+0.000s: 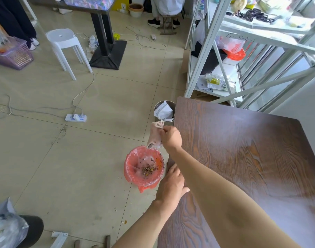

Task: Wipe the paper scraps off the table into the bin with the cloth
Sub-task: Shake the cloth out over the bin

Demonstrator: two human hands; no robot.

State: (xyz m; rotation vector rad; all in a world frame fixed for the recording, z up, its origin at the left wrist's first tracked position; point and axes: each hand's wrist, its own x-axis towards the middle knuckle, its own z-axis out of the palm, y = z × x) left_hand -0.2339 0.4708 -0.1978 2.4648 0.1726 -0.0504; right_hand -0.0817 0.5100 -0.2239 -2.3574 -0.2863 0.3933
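Observation:
My right hand holds a pale pink cloth out past the left edge of the dark wooden table. The cloth hangs above the far rim of the bin, which stands on the floor beside the table and is lined with an orange-red bag. Small paper scraps lie at the bottom of the bin. My left hand rests on the table's left edge next to the bin, fingers curled over the edge, holding nothing. A few scraps lie on the floor near the bin.
A second small metal bin with white paper stands at the table's far left corner. A white shelf rack stands behind the table. On the floor lie a power strip with cables, a white stool and a purple basket.

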